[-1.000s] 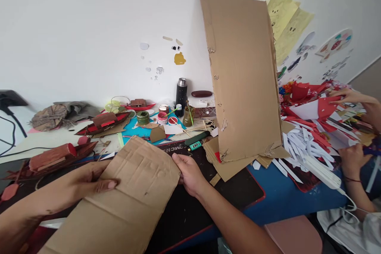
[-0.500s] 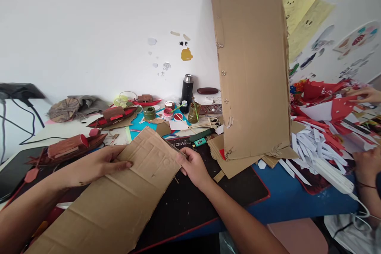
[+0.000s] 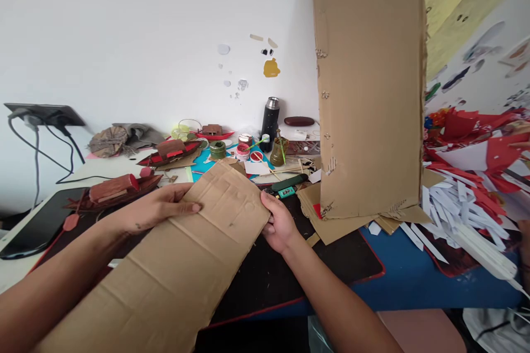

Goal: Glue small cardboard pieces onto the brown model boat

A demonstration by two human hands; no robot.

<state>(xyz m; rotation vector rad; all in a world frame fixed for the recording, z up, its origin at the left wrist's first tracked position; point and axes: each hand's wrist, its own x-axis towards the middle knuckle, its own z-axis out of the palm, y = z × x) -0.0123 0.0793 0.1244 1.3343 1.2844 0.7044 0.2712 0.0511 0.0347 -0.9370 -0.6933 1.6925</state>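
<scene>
We see bare black mat (image 3: 298, 270) right of our cardboard strip (image 3: 182, 265), open for passing. The upright cardboard sheet (image 3: 370, 88) walls the right; paint jars (image 3: 244, 150) and model boats (image 3: 116, 190) crowd behind.

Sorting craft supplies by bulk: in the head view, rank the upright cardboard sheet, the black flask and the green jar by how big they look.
1. Upright cardboard sheet, by far the largest.
2. Black flask.
3. Green jar, the smallest.
</scene>
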